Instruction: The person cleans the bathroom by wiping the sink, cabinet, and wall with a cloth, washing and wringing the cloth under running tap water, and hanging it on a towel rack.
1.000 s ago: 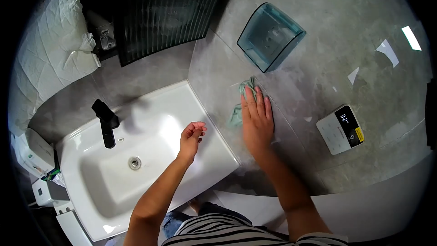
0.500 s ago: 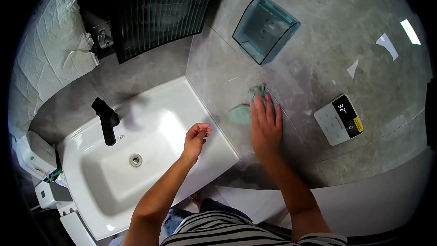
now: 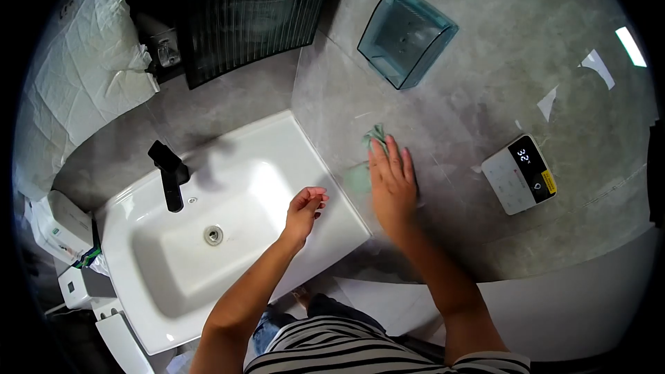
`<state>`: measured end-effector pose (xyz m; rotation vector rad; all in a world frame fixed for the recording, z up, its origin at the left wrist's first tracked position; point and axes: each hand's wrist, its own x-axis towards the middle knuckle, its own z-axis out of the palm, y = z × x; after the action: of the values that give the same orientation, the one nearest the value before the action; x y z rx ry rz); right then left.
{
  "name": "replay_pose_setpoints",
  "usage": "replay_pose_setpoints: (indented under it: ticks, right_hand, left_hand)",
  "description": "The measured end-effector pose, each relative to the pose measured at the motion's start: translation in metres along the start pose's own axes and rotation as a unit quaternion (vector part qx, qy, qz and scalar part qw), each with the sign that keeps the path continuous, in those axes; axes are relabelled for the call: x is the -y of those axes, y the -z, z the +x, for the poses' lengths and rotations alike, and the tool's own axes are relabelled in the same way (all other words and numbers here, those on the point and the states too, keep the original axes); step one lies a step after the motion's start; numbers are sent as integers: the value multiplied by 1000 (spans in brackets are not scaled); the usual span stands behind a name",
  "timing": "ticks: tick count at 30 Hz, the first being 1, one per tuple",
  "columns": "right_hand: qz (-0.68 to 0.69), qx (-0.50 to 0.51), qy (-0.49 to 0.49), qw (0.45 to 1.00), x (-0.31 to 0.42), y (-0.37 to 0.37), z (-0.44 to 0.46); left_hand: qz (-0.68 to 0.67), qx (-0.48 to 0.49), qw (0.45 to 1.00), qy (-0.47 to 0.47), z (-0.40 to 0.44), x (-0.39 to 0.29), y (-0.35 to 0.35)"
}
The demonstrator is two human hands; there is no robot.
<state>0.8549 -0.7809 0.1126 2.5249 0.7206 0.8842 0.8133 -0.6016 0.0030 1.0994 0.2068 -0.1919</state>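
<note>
A light green cloth [image 3: 375, 136] lies bunched against the grey tiled wall, partly hidden beneath my right hand [image 3: 393, 183]. The fingers of that hand stretch over the cloth and press it to the tile. Another pale green part [image 3: 359, 179] shows to the left of the palm. My left hand [image 3: 305, 211] hovers above the right rim of the white washbasin [image 3: 331, 211]. Its fingers are curled in toward the thumb, and I see nothing in them.
A black faucet [image 3: 170, 175] stands on the basin's back edge. On the wall are a translucent blue paper holder [image 3: 409, 38] and a control panel [image 3: 519, 174] reading 32. A ribbed dark glass cabinet door [image 3: 253, 21] juts out at the upper left.
My right hand has slid slightly left and up along the wall, and the cloth has shifted with it. My left hand keeps its curled pose. The whole view has shifted a little.
</note>
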Motion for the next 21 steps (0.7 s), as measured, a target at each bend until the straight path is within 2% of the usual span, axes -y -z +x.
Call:
replay_pose_setpoints:
  ticks: [2,3,6,8,15,18,21]
  right_hand:
    - [-40,18,-2,999,-6,12,-10]
    - [-75,52,26,995,-3,1,-24]
    - [-52,113,108,986,22,-49,-77]
    - [-29,122,116,985,37,-78,-90]
    - [-76,121,140,980,61,-120,-18]
    - [172,131,96,972,80,-144,1]
    - [392,118,-23,912,107,-148,-1]
  left_hand:
    - [7,25,1000,1,3,-1,-11]
    - [15,40,999,12,4,-2,-16]
    - [19,63,998,15,3,2,-21]
    - [23,54,998,27,2,4,-17]
    - [31,7,999,14,5,6,10]
    - [41,-25,999,9,3,6,30]
    - [34,-71,997,8,-1,9,53]
